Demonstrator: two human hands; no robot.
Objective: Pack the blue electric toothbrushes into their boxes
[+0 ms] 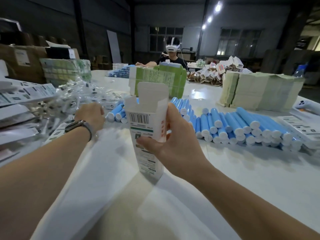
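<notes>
My right hand [170, 135] grips a tall white toothbrush box [146, 122] with a barcode, held upright with its bottom on the table and its top flaps open. My left hand [90, 114], with a watch on the wrist, reaches forward to the left, fingers curled at the edge of a heap of clear plastic bags [72, 96]; whether it holds anything is hidden. Several blue toothbrush handles [242, 125] with white end caps lie stacked on the table to the right, and a smaller group [116, 113] lies behind the box.
Stacks of flat green boxes [159, 80] stand behind the held box, more [259, 90] at the right. White leaflets [22, 96] lie stacked at the left. A person with a headset [172, 56] sits across the white table [242, 170]. Cardboard cartons [22, 61] stand far left.
</notes>
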